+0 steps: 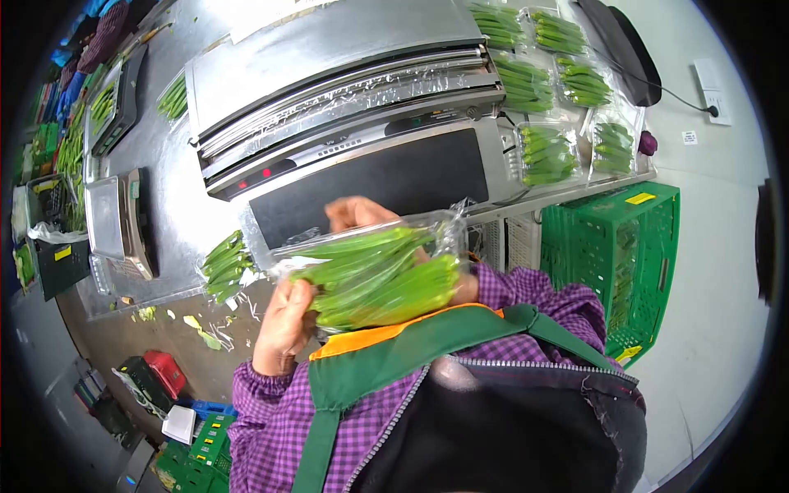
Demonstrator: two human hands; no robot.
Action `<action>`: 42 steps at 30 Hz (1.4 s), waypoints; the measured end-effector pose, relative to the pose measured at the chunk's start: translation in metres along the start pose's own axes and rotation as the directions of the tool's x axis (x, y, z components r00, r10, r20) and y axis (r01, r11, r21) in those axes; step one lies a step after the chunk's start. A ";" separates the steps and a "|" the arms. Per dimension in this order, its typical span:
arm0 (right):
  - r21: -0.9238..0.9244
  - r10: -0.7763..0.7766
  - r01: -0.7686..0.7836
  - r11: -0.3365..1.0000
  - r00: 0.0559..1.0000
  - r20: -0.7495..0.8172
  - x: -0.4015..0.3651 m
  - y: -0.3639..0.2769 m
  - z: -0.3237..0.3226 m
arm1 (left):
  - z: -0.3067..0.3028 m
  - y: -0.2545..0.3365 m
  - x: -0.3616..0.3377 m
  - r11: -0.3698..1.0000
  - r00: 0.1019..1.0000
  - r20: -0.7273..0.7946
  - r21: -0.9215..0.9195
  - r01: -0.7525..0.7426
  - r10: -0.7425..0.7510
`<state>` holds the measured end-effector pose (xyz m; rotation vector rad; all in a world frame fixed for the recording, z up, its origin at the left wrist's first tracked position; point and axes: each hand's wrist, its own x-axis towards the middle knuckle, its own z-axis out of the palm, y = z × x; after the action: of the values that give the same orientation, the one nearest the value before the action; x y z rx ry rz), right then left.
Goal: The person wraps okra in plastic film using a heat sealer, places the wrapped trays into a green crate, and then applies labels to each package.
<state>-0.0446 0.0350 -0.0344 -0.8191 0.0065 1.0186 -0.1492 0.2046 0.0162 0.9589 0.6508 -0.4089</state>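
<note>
My left hand (283, 319) grips the left end of a film-wrapped pack of okra (386, 275), thumb on top. The pack is tilted in front of my chest, with loose clear film crumpled at its right end. Behind the pack, my right hand (360, 214) shows partly above its far edge, smeared by motion; the rest is covered by the pack. Just beyond lies the dark plate (378, 177) of a wrapping machine (345, 107). To the left, a bunch of okra (228, 264) lies at the table's near edge.
Several wrapped okra packs (546, 152) lie on the right of the table. Below them stands a green crate (608, 271) by the wall. A scale (119, 222) stands at left. Scraps (205, 333) litter the floor, and more green crates (201, 452) are at lower left.
</note>
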 end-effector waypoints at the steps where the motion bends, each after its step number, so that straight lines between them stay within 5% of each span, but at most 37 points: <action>1: 0.217 -0.064 0.041 0.975 0.993 0.102 0.012 -0.003 0.003 | -0.011 -0.010 -0.002 0.995 0.995 -0.015 -0.018 0.097 -0.098; 2: 0.426 -0.147 0.055 0.903 0.971 0.186 0.021 -0.006 0.005 | 0.016 -0.002 -0.003 0.991 0.996 -0.044 -0.115 0.070 -0.075; 5: 0.614 -0.273 0.040 0.788 0.917 0.291 -0.006 -0.039 -0.001 | 0.001 -0.017 0.000 0.993 0.999 -0.052 -0.120 -0.006 0.000; 7: 0.363 -0.220 0.170 0.916 0.970 0.100 -0.017 -0.046 -0.002 | -0.018 -0.028 0.000 0.998 0.963 -0.269 0.062 0.003 0.014; 9: 0.196 -0.156 0.143 0.970 0.987 0.050 -0.012 -0.042 -0.004 | -0.007 -0.010 -0.002 0.999 0.923 -0.385 -0.020 -0.036 0.025; 10: -0.203 -0.157 0.147 0.968 0.987 -0.035 -0.005 -0.036 -0.006 | -0.006 0.003 0.001 0.994 0.883 -0.468 -0.083 -0.070 0.024; 11: -0.571 -0.203 0.118 0.813 0.975 -0.088 0.004 -0.030 -0.007 | -0.023 0.008 0.002 0.984 0.867 -0.492 -0.102 -0.148 0.079; 15: -0.522 -0.131 0.089 0.848 0.990 -0.045 0.034 -0.019 0.003 | -0.127 0.031 -0.017 0.914 0.725 -0.638 -0.080 -0.398 0.260; 18: -0.583 -0.036 -0.006 0.813 0.998 -0.060 0.051 -0.020 0.017 | -0.200 0.051 -0.047 0.891 0.601 -0.734 0.011 -0.453 0.315; 21: -0.642 0.040 -0.049 0.765 0.999 -0.029 0.068 -0.013 0.030 | -0.277 0.050 -0.070 0.937 0.469 -0.837 0.132 -0.325 0.281; 22: -0.666 0.062 -0.061 0.744 0.998 -0.022 0.073 -0.011 0.036 | -0.329 0.036 -0.071 0.932 0.496 -0.814 0.143 -0.332 0.302; 30: -0.753 0.184 -0.122 0.647 0.983 -0.001 0.102 0.014 0.073 | -0.471 0.067 -0.080 0.944 0.609 -0.763 0.324 0.069 0.218; 32: -0.792 0.235 -0.129 0.597 0.972 0.019 0.108 0.018 0.081 | -0.483 0.074 -0.062 0.871 0.590 -0.793 0.391 0.297 0.155; 34: -0.790 0.230 -0.157 0.592 0.973 -0.020 0.112 0.019 0.088 | -0.500 0.078 -0.043 0.589 0.585 -0.779 0.587 0.555 0.224; 36: -0.811 0.267 -0.184 0.556 0.963 -0.035 0.116 0.018 0.092 | -0.501 0.068 -0.030 0.413 0.503 -0.742 0.667 0.620 0.444; 38: -0.802 0.262 -0.202 0.562 0.963 -0.059 0.117 0.019 0.091 | -0.481 0.062 -0.025 0.360 0.321 -0.624 0.718 0.596 0.713; 39: -0.803 0.261 -0.206 0.559 0.963 -0.066 0.117 0.019 0.091 | -0.466 0.058 -0.023 0.356 0.335 -0.620 0.726 0.589 0.709; 41: -0.802 0.249 -0.212 0.558 0.965 -0.082 0.117 0.018 0.091 | -0.425 0.051 -0.016 0.463 0.112 -0.510 0.838 0.289 0.853; 42: -0.803 0.243 -0.212 0.557 0.966 -0.087 0.118 0.018 0.091 | -0.392 0.046 -0.017 0.504 0.138 -0.539 0.834 0.223 0.831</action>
<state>-0.0254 0.1833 -0.0239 -1.6858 -0.4312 1.2959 -0.2625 0.5630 -0.1046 2.3378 1.3981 0.6362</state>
